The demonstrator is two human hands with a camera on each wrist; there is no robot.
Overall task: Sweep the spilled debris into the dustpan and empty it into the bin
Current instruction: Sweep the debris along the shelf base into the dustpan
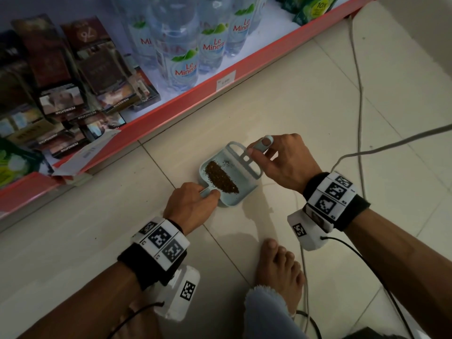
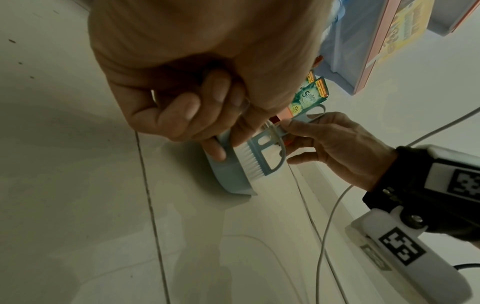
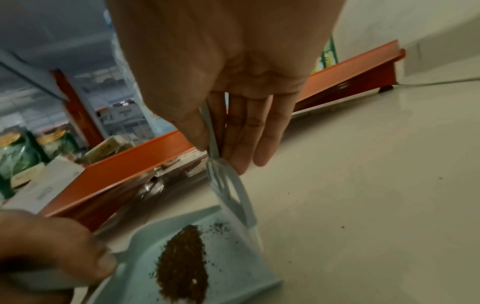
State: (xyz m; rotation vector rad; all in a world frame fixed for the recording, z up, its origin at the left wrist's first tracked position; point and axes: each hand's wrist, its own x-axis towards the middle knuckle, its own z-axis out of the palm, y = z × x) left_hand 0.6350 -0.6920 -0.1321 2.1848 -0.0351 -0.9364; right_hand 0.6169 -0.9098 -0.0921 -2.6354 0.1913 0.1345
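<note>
A pale blue dustpan (image 1: 241, 194) lies on the tiled floor with a heap of brown debris (image 1: 221, 177) inside; the heap also fills the pan (image 3: 228, 267) in the right wrist view as brown debris (image 3: 182, 265). My left hand (image 1: 193, 204) grips the pan's handle, fingers curled round it (image 2: 207, 115). My right hand (image 1: 281, 160) pinches the handle of a small pale blue brush (image 1: 252, 159), whose white bristles (image 2: 250, 159) stand at the pan's open edge. A few specks of debris (image 3: 342, 227) lie on the floor beside the pan.
A red-edged shelf (image 1: 171, 104) with water bottles (image 1: 184, 57) and cartons (image 1: 61, 104) runs along the floor to the left. Grey cables (image 1: 359, 99) trail across the tiles on the right. A bare foot (image 1: 278, 267) is near the bottom. No bin is in view.
</note>
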